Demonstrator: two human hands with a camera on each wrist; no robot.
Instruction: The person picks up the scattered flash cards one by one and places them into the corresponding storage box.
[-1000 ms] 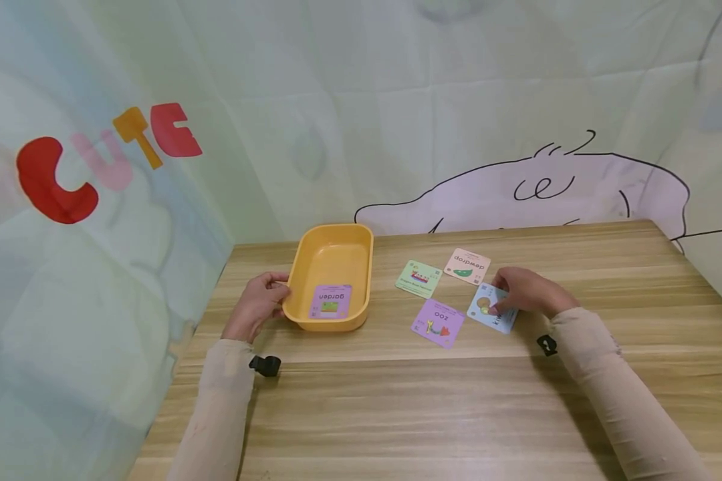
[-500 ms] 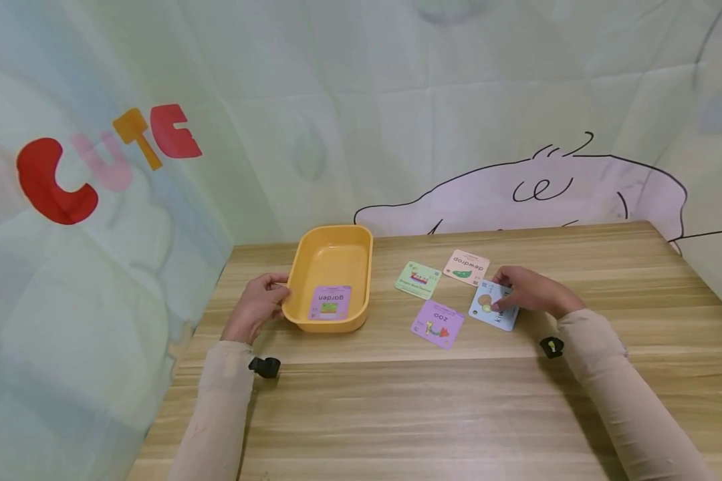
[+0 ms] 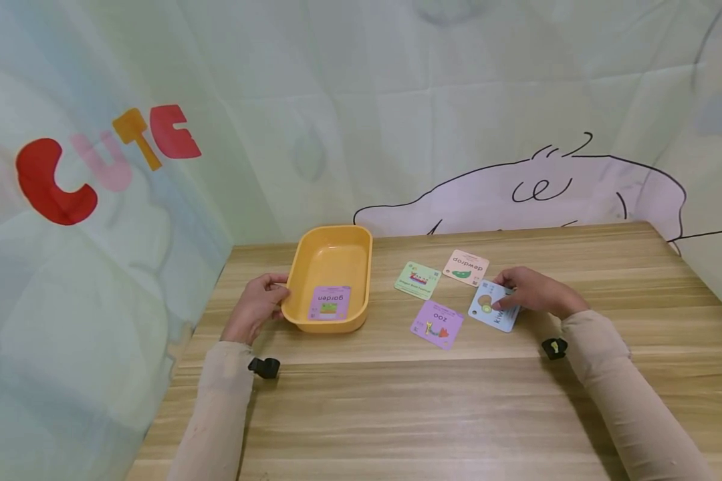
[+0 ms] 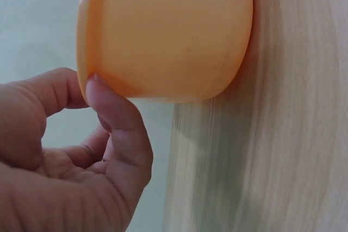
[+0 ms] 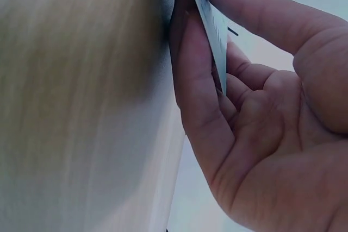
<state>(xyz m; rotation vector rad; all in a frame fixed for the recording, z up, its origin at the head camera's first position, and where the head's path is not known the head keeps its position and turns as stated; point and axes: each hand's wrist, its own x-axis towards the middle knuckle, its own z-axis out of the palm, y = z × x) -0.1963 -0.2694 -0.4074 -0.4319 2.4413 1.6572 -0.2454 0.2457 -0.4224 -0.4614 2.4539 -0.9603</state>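
Note:
My left hand [image 3: 257, 306] pinches the near left rim of a yellow plastic tray [image 3: 301, 267]. In the left wrist view, thumb and a finger meet at the edge of the tray [image 4: 168, 31]. Inside it, at the near end, lies a purple "garden" card [image 3: 331, 302]. On the right, my right hand [image 3: 535, 292] pinches a light blue kiwi card [image 3: 487, 308]. The right wrist view has the card [image 5: 213, 31] between thumb and a finger, with that finger underneath and this edge raised off the table. Part of the picture is hidden by the thumb.
A green dragon-boat card [image 3: 418, 280], a pink "dewdrop" card [image 3: 466, 267] and a purple "zoo" card [image 3: 437, 324] lie between tray and right hand. The wooden table [image 3: 385, 414] meets a printed cloth backdrop [image 3: 313, 113] behind and at left.
My right wrist has shifted slightly right and down, with the kiwi card still pinched and moved only a touch. The left hand, tray and other cards stay put.

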